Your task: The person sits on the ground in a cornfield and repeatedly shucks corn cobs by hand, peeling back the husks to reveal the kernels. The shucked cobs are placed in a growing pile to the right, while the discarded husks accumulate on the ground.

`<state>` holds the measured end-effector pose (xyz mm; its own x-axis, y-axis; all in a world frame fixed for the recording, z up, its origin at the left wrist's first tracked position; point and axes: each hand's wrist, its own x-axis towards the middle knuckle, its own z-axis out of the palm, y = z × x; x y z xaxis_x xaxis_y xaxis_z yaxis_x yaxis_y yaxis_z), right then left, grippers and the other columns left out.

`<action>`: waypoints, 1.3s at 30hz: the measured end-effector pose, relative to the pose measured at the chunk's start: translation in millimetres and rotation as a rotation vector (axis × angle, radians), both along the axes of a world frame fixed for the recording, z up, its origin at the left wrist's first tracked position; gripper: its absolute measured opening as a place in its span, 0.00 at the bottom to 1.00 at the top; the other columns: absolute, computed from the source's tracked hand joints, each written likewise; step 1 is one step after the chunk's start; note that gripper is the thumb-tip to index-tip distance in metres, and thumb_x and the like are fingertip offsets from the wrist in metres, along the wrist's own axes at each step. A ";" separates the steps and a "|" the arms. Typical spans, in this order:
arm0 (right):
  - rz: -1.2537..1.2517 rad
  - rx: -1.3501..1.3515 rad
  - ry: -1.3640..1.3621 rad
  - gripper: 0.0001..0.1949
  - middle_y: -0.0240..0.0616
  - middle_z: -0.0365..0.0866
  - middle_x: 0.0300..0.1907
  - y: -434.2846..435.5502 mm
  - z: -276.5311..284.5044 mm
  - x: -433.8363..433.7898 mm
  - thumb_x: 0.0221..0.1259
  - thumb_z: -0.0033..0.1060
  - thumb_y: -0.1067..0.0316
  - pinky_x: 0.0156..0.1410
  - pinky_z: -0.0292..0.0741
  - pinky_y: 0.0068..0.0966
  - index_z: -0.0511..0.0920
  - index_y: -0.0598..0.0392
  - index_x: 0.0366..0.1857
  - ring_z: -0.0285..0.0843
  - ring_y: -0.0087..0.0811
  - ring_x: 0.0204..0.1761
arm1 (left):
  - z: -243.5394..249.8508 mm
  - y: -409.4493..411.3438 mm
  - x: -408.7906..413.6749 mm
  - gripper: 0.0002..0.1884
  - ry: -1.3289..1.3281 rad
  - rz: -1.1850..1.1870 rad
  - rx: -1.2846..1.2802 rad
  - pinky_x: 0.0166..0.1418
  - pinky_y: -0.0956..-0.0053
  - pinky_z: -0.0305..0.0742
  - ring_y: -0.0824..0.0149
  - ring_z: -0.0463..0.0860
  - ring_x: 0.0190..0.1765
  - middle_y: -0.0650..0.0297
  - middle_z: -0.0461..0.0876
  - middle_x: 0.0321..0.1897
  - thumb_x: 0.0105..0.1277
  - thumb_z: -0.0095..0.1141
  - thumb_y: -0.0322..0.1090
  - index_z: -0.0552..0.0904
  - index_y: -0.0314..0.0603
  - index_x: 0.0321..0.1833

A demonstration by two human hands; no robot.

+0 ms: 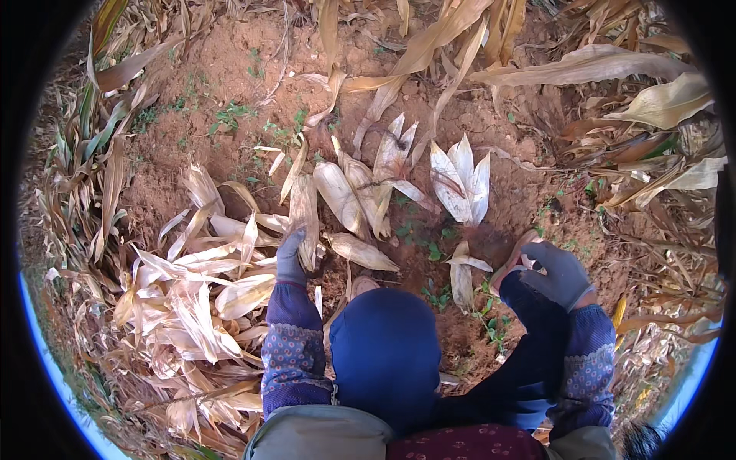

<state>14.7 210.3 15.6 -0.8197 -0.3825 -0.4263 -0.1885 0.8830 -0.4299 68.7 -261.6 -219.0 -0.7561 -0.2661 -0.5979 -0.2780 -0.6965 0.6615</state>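
Observation:
My left hand (pixel 291 257), in a grey glove, grips the lower part of an ear of corn in dry husk (pixel 303 215). Beside it on the soil lie several more husked ears, among them a pale one (pixel 340 195) and a short one (pixel 362 252) lying crosswise. My right hand (pixel 555 273), also gloved, is bent with its fingers curled above my right knee, near a shoe; whether it holds something small cannot be told. Between my hands, farther ahead, are opened pale husks (pixel 462 181) and a narrow husk piece (pixel 462 279).
A heap of stripped dry husks (pixel 195 310) lies to my left. Dry corn stalks and leaves (pixel 586 66) stand or lean at the right and top. A yellow corn cob (pixel 619 311) shows beyond my right sleeve. Small green weeds (pixel 228 117) grow in the reddish soil.

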 end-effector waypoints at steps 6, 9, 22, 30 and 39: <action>-0.046 -0.053 0.378 0.35 0.44 0.68 0.58 -41.9 14.8 -3.9 0.40 0.72 0.64 0.56 0.73 0.37 0.68 0.46 0.59 0.72 0.48 0.55 | 104.6 -17.2 -15.7 0.25 0.246 -0.507 -0.601 0.46 0.75 0.78 0.67 0.83 0.41 0.55 0.83 0.42 0.49 0.67 0.33 0.74 0.30 0.49; 0.043 -0.115 0.550 0.41 0.43 0.64 0.62 -68.3 23.7 -4.7 0.33 0.76 0.65 0.64 0.66 0.39 0.66 0.46 0.62 0.63 0.47 0.64 | 192.6 19.2 -42.0 0.29 0.325 -0.660 -0.605 0.47 0.75 0.74 0.70 0.80 0.41 0.60 0.81 0.38 0.43 0.71 0.38 0.75 0.30 0.47; -0.058 -0.171 0.535 0.32 0.43 0.74 0.44 -36.3 24.8 15.3 0.35 0.74 0.58 0.51 0.74 0.36 0.71 0.50 0.51 0.75 0.45 0.48 | 312.3 178.2 -102.0 0.33 0.620 -1.322 -1.335 0.44 0.67 0.74 0.57 0.81 0.39 0.52 0.81 0.36 0.48 0.68 0.57 0.78 0.33 0.47; -0.359 -0.196 0.583 0.32 0.46 0.75 0.43 -8.1 28.4 19.6 0.36 0.70 0.52 0.53 0.74 0.36 0.71 0.52 0.50 0.75 0.45 0.48 | 294.8 227.7 -84.9 0.21 0.230 -0.568 -0.460 0.36 0.75 0.79 0.72 0.81 0.34 0.64 0.82 0.36 0.65 0.56 0.49 0.79 0.37 0.50; -0.371 -0.207 0.646 0.32 0.45 0.73 0.43 -12.5 35.3 26.1 0.37 0.72 0.54 0.50 0.74 0.38 0.70 0.52 0.50 0.74 0.47 0.48 | 285.3 245.5 -87.6 0.11 0.302 -0.465 -0.465 0.25 0.79 0.76 0.75 0.76 0.23 0.69 0.75 0.21 0.63 0.56 0.37 0.80 0.35 0.29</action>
<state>40.8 197.8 51.0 -0.9716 -0.0540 0.2303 -0.1654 0.8511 -0.4983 -18.9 -16.1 66.3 -0.9672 -0.0530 -0.2485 -0.2357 -0.1784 0.9553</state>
